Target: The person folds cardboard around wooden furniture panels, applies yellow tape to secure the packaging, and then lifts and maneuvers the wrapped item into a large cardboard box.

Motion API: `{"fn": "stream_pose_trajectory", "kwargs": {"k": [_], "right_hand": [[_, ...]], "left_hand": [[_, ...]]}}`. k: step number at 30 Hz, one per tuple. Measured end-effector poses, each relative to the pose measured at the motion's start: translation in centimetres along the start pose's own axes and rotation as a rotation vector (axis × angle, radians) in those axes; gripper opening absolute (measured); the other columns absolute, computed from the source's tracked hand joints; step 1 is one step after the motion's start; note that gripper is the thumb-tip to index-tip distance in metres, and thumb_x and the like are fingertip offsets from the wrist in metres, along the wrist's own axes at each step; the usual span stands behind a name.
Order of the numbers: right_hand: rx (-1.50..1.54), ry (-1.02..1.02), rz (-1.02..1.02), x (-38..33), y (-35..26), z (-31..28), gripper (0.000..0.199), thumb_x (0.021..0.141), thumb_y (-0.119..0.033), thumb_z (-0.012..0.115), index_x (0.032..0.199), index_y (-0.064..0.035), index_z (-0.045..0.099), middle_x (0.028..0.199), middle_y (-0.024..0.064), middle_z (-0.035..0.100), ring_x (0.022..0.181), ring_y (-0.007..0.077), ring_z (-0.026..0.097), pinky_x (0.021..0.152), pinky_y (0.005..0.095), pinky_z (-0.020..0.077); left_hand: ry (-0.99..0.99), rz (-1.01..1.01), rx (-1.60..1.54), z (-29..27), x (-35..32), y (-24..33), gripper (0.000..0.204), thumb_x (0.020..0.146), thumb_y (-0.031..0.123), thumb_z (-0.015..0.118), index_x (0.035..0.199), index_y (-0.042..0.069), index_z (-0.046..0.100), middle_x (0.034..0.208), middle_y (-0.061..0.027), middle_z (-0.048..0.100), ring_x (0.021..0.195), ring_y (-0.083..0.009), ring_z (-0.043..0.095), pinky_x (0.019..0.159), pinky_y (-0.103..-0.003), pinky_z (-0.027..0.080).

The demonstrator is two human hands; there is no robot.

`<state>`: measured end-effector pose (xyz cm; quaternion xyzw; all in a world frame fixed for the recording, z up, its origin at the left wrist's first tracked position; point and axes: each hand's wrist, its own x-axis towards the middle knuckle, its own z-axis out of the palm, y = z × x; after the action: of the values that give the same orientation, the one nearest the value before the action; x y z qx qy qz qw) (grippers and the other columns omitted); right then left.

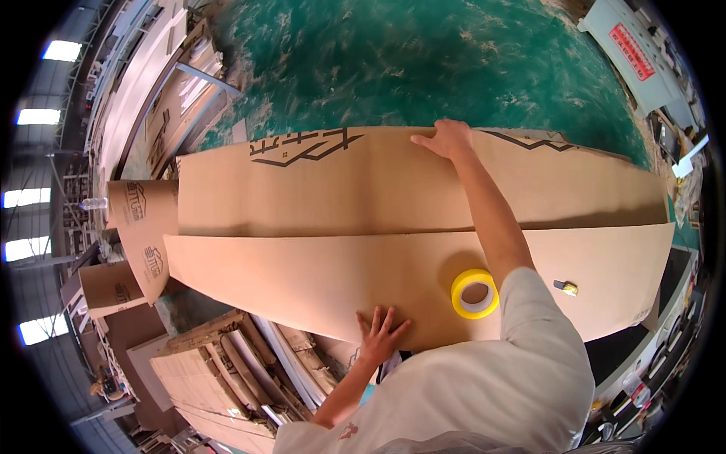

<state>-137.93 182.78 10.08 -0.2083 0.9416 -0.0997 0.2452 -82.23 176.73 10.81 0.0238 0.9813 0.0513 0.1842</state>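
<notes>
Spread and grasping nothing, our left hand (380, 334) rests at lower centre on the cardboard (302, 272), which spans the frame's middle beneath a yellow tape roll (458, 295). Our right hand (449, 139) lies over the cardboard's far edge at upper centre; whether it grips there, we cannot tell.

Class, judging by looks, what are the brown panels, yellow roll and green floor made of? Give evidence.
Brown panels: probably cardboard, matt; plain brown surface, thin edges, black print.
Yellow roll: likely plastic tape, smooth, wound around a pale core.
Floor: perhaps painted concrete; patchy green coat, pale streaks.
</notes>
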Motion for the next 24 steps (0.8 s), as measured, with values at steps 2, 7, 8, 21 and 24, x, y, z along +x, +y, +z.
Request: {"fn": "stream_pose_trajectory", "kwargs": {"k": [2,7,8,21,24], "right_hand": [[-0.016,0.136,-0.020,-0.9,0.0,1.1,0.088,0.080,-0.077,0.058,0.124,-0.0009,0.064,0.128,0.0138,0.064,0.124,0.0289,0.056,0.108,0.0434,0.0391],[-0.026,0.422,-0.039,-1.2,-0.4,2.4,0.079,0.086,-0.070,0.058,0.125,-0.0013,0.063,0.133,0.0140,0.060,0.128,0.0283,0.052,0.111,0.0428,0.0346],[-0.009,0.392,-0.058,-1.5,-0.4,3.3,0.074,0.087,-0.066,0.059,0.126,-0.0035,0.063,0.133,0.0140,0.060,0.128,0.0294,0.051,0.113,0.0434,0.0338],[0.585,0.685,0.167,-34.1,10.6,13.6,0.033,0.092,-0.025,0.067,0.121,-0.0091,0.067,0.114,0.0133,0.069,0.103,0.0328,0.067,0.088,0.0397,0.0551],[0.647,0.745,0.383,-42.8,10.1,20.0,0.031,0.092,-0.026,0.068,0.117,-0.0071,0.067,0.107,0.0127,0.071,0.097,0.0308,0.069,0.084,0.0395,0.0565]], "left_hand": [[0.010,0.017,-0.087,-0.6,0.5,0.1,0.061,0.089,0.028,0.062,0.146,0.045,0.048,0.162,-0.0088,0.031,0.148,-0.0408,0.030,0.101,-0.087,0.019],[-0.179,0.074,0.061,-2.1,2.4,-1.0,0.073,0.086,0.038,0.066,0.152,0.049,0.037,0.166,-0.0070,0.022,0.152,-0.0398,0.022,0.100,-0.089,0.015],[-0.246,0.061,0.046,-2.7,2.2,-1.0,0.077,0.083,0.041,0.069,0.152,0.048,0.036,0.167,-0.0065,0.021,0.152,-0.0395,0.021,0.100,-0.089,0.014],[-0.225,0.078,0.028,-9.7,10.7,-2.5,0.126,0.051,0.052,0.093,0.158,0.038,0.027,0.170,-0.0017,0.003,0.154,-0.0420,0.003,0.099,-0.088,0.025],[-0.197,0.118,0.043,-9.1,9.9,-2.9,0.130,0.049,0.053,0.093,0.159,0.037,0.025,0.170,-0.0013,0.000,0.154,-0.0423,0.003,0.098,-0.088,0.025]]}}
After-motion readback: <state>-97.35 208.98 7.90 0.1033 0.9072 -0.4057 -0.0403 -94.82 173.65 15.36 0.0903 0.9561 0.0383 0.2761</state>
